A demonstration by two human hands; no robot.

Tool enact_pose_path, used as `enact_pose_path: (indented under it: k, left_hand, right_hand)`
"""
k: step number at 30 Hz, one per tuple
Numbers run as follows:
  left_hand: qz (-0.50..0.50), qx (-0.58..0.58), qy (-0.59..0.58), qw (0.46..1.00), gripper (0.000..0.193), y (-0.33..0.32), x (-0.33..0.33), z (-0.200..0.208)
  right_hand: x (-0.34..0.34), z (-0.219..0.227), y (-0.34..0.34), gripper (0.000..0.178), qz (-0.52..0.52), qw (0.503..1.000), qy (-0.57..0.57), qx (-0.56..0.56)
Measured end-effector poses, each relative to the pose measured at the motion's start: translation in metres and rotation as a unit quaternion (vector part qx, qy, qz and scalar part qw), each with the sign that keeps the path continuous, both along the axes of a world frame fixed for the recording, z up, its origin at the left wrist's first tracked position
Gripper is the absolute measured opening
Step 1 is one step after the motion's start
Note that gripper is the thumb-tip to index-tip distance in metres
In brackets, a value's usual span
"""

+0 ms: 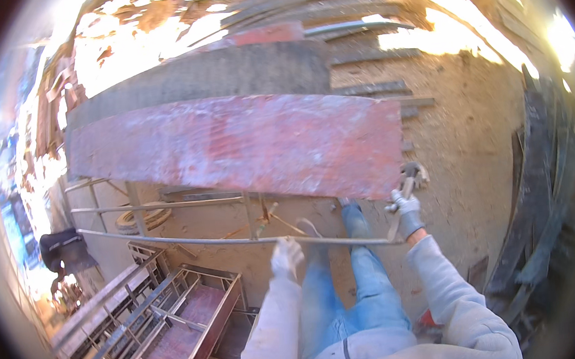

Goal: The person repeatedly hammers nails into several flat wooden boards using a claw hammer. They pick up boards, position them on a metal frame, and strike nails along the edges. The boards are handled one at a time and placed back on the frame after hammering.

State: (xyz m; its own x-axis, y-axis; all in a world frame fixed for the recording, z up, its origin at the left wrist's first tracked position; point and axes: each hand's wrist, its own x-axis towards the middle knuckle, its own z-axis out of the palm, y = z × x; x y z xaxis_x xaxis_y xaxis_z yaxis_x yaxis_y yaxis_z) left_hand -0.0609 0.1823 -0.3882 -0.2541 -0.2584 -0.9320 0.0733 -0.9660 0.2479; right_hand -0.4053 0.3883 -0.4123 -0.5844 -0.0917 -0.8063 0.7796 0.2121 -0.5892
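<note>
My gloved right hand [406,212] is closed around a hammer [409,182], whose head points up beside the right end of a long reddish board [237,146]. The board is worn and smeared with pale patches, and it lies across a metal frame. A thin metal rail [191,239] of this frame runs along the near side, in front of my legs. At that rail is my gloved left hand [285,257], fingers curled. Blur and the glove hide whether anything is in it.
Behind the red board lies a grey board [212,74]. Planks [368,90] are strewn on the sandy ground beyond. Lower left stand metal-framed panels [179,350], with a tyre [143,219] and a black chair [63,251] nearby. Dark sheets [534,180] lean at the right.
</note>
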Motion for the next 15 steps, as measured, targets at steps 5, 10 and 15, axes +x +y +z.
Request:
enact_pose_path:
  k: [5,10,15]
  left_hand:
    - [0.117,-0.052,-0.074,0.989,0.081,-0.065,-0.052,-0.043]
    - [0.197,-0.054,-0.139,0.969,0.045,-0.058,-0.067,-0.080]
    - [0.123,-0.017,-0.102,0.987,0.052,0.001,-0.049,-0.100]
  right_hand:
    - [0.094,0.028,0.039,0.026,-0.004,0.996,-0.058,0.063]
    - [0.118,0.068,0.057,0.030,0.106,0.956,-0.040,0.270]
    - [0.127,0.120,0.045,0.031,0.005,0.988,0.077,0.134]
